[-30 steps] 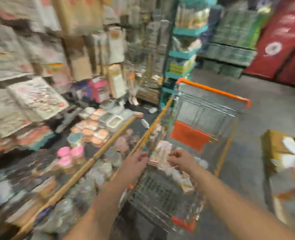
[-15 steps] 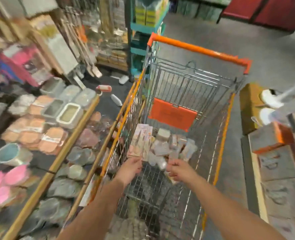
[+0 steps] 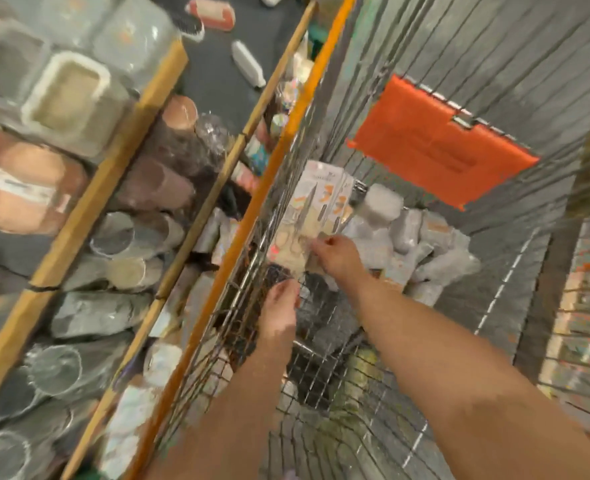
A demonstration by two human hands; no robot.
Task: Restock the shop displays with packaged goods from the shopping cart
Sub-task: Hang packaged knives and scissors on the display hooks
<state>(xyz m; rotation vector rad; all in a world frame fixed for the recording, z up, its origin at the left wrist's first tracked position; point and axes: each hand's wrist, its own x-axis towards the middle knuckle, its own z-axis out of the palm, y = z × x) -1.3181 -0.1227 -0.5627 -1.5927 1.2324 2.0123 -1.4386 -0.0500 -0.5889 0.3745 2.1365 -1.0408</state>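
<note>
1 head-worn wide-angle view looks steeply down and forward into the shopping cart [image 3: 373,306] from close above, with display shelves [image 3: 79,209] at the left and floor far right.

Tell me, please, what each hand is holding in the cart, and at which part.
The right hand pinches the carded packs at their lower end. The left hand reaches just below them; the blur hides whether it holds anything.
</note>
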